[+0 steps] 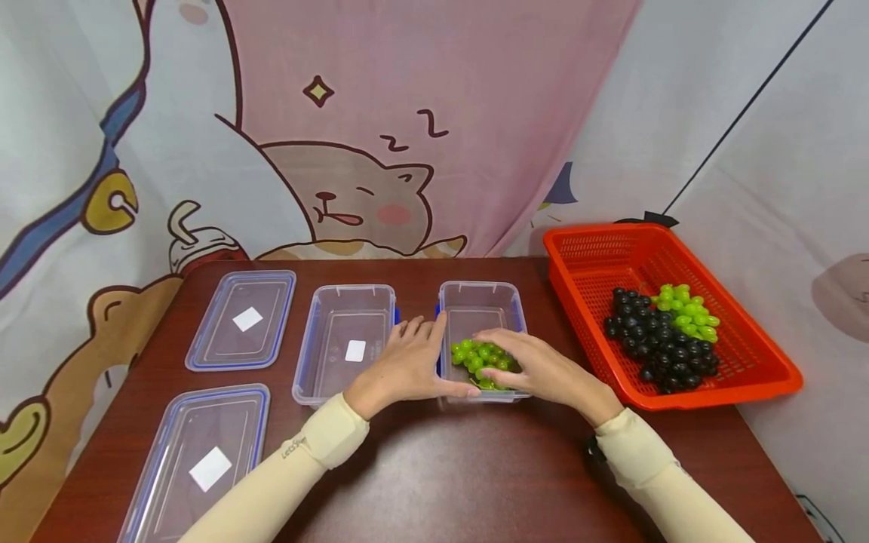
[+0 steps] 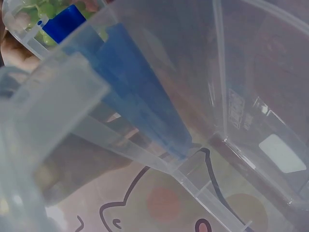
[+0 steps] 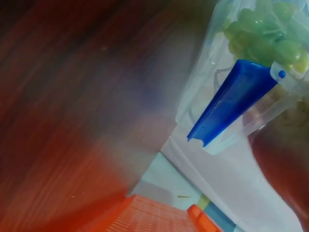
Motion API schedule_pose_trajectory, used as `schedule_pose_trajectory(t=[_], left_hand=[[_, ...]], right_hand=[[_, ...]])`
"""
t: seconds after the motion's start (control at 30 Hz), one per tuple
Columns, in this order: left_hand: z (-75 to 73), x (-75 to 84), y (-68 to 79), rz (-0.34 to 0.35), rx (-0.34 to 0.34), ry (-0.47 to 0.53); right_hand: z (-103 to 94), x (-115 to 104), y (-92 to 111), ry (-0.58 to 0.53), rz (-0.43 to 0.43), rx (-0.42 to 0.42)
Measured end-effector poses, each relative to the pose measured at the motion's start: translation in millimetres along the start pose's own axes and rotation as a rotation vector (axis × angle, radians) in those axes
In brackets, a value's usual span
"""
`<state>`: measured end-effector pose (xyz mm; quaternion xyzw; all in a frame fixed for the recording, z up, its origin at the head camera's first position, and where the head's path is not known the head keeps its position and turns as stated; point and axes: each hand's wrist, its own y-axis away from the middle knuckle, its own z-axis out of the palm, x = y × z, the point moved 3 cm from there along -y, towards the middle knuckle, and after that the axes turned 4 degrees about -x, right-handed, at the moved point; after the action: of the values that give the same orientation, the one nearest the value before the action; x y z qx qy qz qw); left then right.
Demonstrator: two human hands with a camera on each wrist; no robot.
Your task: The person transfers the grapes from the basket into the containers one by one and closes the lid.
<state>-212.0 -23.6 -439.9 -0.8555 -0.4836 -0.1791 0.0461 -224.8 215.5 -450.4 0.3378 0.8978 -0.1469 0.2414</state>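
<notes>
A bunch of green grapes point(image 1: 483, 362) lies in the near half of the right clear plastic box point(image 1: 482, 290), which has blue side clips. My right hand point(image 1: 543, 371) reaches over the box's right wall, its thumb and fingers spread apart around the top of the bunch. At the box's left wall is my left hand point(image 1: 410, 364), fingers extended along the rim and thumb pointing toward the grapes. Just left of it stands another clear box point(image 1: 346, 305) with a white label inside. The left wrist view looks through that box's wall at a blue clip point(image 2: 145, 96).
Two clear lids with blue rims, a far one point(image 1: 241, 290) and a near one point(image 1: 231, 422), lie at left with white labels. A red basket point(image 1: 570, 279) at right holds black grapes point(image 1: 655, 339) and green grapes point(image 1: 689, 311). A printed curtain point(image 1: 475, 136) hangs behind the table.
</notes>
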Motion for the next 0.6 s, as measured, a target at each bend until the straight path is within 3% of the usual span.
schedule_pose_trajectory(t=[0.27, 0.4, 0.6], left_hand=[[1.3, 0.1, 0.0, -0.003, -0.010, 0.012], [1.1, 0.0, 0.1, -0.002, -0.008, 0.010], [1.3, -0.9, 0.2, 0.001, -0.013, 0.012]], right_hand=[[3.1, -1.8, 1.7, 0.211, 0.112, -0.017], [2.8, -1.2, 1.2, 0.177, 0.107, -0.043], [0.4, -1.0, 0.6, 0.132, 0.032, -0.097]])
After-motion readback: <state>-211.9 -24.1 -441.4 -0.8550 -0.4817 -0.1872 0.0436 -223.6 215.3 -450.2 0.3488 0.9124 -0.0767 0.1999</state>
